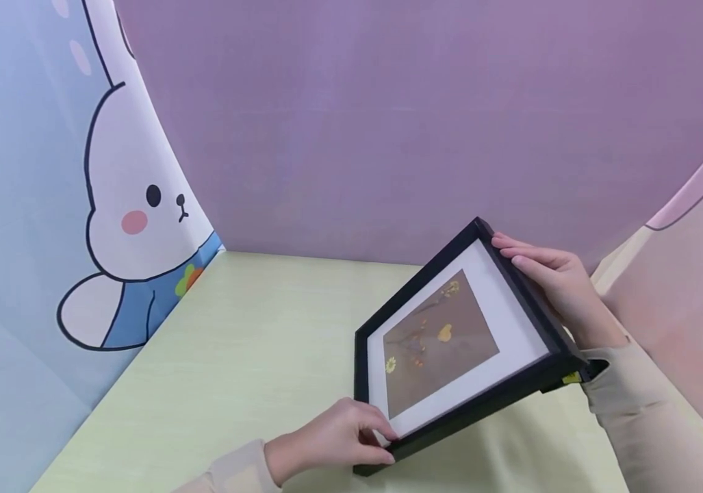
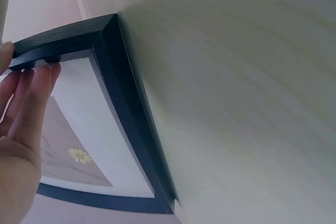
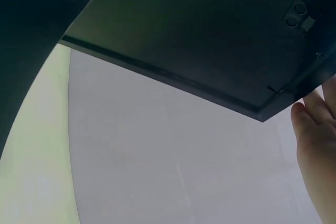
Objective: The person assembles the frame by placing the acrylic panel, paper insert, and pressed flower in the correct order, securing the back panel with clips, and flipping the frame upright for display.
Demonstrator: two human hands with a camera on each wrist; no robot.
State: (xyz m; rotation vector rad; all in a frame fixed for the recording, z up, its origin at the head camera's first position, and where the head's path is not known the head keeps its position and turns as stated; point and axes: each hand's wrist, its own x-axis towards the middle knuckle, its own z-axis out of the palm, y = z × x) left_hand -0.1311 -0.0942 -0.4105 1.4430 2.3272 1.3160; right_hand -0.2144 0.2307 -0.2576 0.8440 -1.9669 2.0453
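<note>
A black picture frame [image 1: 480, 411] stands tilted on the tabletop in the head view, its right side raised. Inside it, a white mat surrounds a brown print [image 1: 437, 349] with yellow flowers. My left hand [image 1: 341, 435] grips the near left rim, thumb outside and fingers over the inner edge. In the left wrist view, the frame corner [image 2: 113, 40] lies beyond those fingers. My right hand [image 1: 563, 291] rests straight fingers against the raised right side. The right wrist view shows the dark backing [image 3: 199, 40] with a metal hanger [image 3: 298, 14], and the fingers touching its edge.
The pale green tabletop [image 1: 246, 329] extends left of the frame. A purple wall panel [image 1: 388, 130] rises behind it. On the left is a blue panel with a cartoon rabbit [image 1: 135, 226]; a pink panel [image 1: 690, 294] stands close to the right arm.
</note>
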